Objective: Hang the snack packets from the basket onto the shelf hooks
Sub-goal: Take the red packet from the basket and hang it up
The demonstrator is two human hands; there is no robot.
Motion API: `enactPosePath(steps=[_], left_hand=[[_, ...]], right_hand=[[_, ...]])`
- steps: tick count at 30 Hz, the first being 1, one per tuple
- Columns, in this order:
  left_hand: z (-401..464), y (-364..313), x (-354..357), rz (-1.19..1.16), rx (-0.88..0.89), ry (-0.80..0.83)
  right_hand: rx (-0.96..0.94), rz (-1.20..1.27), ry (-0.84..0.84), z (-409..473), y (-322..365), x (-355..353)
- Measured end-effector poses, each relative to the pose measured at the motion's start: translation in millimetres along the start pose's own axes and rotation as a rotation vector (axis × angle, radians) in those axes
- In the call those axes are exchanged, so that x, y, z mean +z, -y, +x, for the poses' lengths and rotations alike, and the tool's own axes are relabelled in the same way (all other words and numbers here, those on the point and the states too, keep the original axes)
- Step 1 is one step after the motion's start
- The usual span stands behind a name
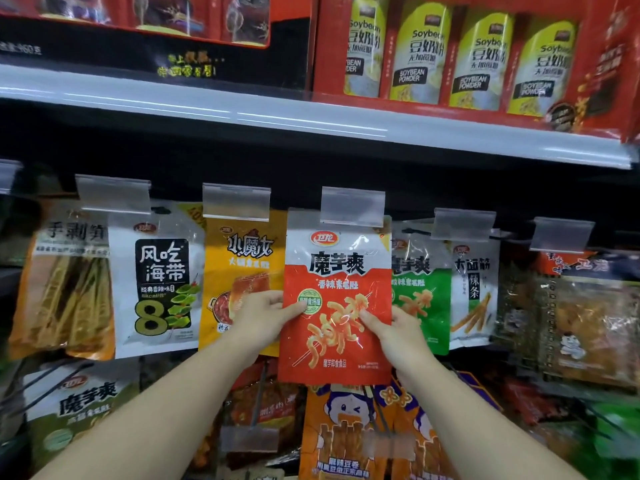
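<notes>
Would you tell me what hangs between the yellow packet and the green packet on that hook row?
In the head view, the red packet hangs there, held by the left hand and right hand.

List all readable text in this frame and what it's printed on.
"Soybean", "豆奶粉", "SOYBEAN POWDER": yellow cans in the red box, top shelf.
"魔芋爽": red packet held by left hand and right hand.
"风吃海带", "8": white packet.
"大面筋", "辣条": white packet at right.
"魔芋爽": lower-left packet.
Small print, the orange packets and the price tags: too blurred to read.
</notes>
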State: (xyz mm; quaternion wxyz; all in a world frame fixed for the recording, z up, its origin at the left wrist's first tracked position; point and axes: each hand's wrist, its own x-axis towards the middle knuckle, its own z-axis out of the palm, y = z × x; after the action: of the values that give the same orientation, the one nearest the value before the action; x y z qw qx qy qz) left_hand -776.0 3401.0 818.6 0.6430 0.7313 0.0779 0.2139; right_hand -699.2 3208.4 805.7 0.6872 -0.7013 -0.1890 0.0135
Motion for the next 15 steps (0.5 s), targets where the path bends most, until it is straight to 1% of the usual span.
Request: enactPosePath(steps=[11,15], left_hand=[[55.9,19.4,9.1,-0.001,-0.010,-0.089],[75.0,26.2,13.1,-0.006,-0.005,-0.146]], right_hand=[[0.020,0.005,-0.057,56.2,-20.1,13.4],[0.027,0.007,-0.083,75.2,-27.9,18.4]])
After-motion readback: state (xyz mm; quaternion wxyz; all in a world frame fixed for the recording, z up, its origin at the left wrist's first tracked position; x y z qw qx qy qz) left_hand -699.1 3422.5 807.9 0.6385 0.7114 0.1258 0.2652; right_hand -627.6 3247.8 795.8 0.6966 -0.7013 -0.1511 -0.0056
